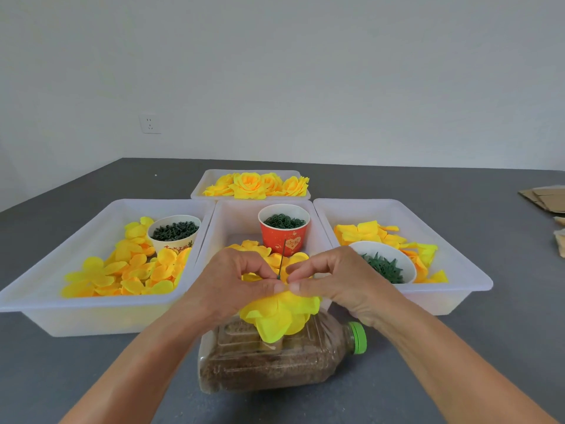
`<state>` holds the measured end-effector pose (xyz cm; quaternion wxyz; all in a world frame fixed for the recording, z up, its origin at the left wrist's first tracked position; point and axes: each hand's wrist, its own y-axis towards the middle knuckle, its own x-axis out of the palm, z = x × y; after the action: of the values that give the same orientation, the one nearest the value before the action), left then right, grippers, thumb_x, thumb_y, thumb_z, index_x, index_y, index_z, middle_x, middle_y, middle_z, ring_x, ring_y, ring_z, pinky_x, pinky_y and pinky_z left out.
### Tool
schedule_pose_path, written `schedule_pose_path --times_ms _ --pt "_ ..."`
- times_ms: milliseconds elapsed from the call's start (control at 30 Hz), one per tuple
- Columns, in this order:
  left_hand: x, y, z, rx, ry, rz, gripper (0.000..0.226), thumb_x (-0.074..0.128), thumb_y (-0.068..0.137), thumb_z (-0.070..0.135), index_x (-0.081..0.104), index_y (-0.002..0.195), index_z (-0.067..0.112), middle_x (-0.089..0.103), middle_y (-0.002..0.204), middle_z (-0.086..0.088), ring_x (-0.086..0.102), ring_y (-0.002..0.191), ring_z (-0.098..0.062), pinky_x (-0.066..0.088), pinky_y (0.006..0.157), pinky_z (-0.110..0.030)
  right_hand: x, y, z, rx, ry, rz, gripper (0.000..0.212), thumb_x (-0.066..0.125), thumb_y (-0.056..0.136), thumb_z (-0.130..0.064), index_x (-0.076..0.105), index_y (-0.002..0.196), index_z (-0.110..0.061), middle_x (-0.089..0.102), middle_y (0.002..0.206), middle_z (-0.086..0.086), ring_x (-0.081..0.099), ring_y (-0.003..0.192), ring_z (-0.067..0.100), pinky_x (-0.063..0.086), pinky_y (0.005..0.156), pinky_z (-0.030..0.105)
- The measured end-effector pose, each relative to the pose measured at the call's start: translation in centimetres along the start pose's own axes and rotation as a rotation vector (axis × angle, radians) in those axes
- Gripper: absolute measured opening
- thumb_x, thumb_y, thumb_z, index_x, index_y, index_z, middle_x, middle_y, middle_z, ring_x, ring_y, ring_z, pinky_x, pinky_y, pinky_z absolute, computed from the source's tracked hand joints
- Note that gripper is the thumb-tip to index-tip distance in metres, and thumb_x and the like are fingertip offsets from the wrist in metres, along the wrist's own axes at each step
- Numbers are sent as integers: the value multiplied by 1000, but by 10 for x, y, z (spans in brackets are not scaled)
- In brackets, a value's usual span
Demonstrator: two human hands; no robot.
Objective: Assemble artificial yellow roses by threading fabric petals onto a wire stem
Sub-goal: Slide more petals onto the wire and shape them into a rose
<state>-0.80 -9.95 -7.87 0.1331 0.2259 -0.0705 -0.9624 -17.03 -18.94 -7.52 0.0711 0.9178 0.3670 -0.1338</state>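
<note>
Pinching together, left hand (235,283) and right hand (342,281) grip a yellow fabric petal (279,316) threaded on a thin green wire stem (282,259), above a grain-filled bottle (275,359) lying before white trays (101,313) on a grey table (489,347).

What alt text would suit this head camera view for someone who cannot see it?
Both hands, left hand and right hand, pinch a yellow fabric petal on an upright green wire stem, above a lying bottle. Behind stand white trays of petals and finished roses.
</note>
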Motion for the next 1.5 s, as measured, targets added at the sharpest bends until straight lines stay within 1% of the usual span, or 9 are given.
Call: schedule_pose_path --times_ms 233,467,567,733,867,1000,1100,1267,1500 --pt "-2 4 7 8 58 -37 17 78 72 9 69 60 18 64 67 5 57 66 -5 46 68 -22 -56 48 11 -47 -220 406 5 73 77 -9 73 72 -8 64 60 -7 55 58 4 41 56 16" --pt "-2 3 7 -10 44 -43 16 78 72 11 69 60 17 66 69 2 59 71 -11 49 72 -29 -130 98 58 364 -901 715 34 48 85 -7 62 114 -18 58 119 8 44 119 30 39 93 37" --pt "-3 3 7 -7 46 -51 13 78 72 10 70 62 14 66 69 3 59 71 -10 48 73 -29 -144 102 73 569 -1087 640 31 47 84 -5 59 112 -13 56 115 12 43 117 32 41 90 38" --pt "-3 4 7 -4 30 -61 13 77 72 8 69 62 12 65 68 5 58 70 -8 47 72 -24 -157 106 87 442 -979 414 41 46 89 -4 59 124 -19 54 132 7 49 120 29 40 100 43" --pt "-3 4 6 -3 18 -55 13 77 72 8 69 62 11 65 67 3 58 69 -7 45 71 -21 -156 110 79 420 -875 384 13 52 77 -2 59 69 -9 51 74 14 48 72 27 39 71 32" --pt "-3 4 6 9 35 -50 11 78 72 9 70 64 8 67 73 -5 58 72 -10 46 73 -25 -148 119 75 338 -933 602 19 47 88 -10 66 93 -13 59 105 12 55 100 31 46 90 40" --pt "-3 4 5 14 37 -46 12 78 71 10 69 63 10 67 73 -5 58 72 -11 46 73 -26 -135 127 72 211 -854 460 29 64 82 -40 68 96 -15 62 105 2 56 103 24 45 94 42" --pt "-3 3 3 12 32 -35 11 78 72 10 70 65 8 66 71 -1 58 71 -8 45 71 -21 -116 146 76 352 -999 297 34 74 69 -24 47 55 -8 46 54 3 44 52 18 35 48 24" --pt "-3 5 1 20 17 -37 11 78 72 10 70 64 8 65 69 2 57 70 -7 44 70 -20 -129 145 80 231 -978 435 52 59 87 -21 28 45 -12 27 49 3 28 47 15 19 47 26"
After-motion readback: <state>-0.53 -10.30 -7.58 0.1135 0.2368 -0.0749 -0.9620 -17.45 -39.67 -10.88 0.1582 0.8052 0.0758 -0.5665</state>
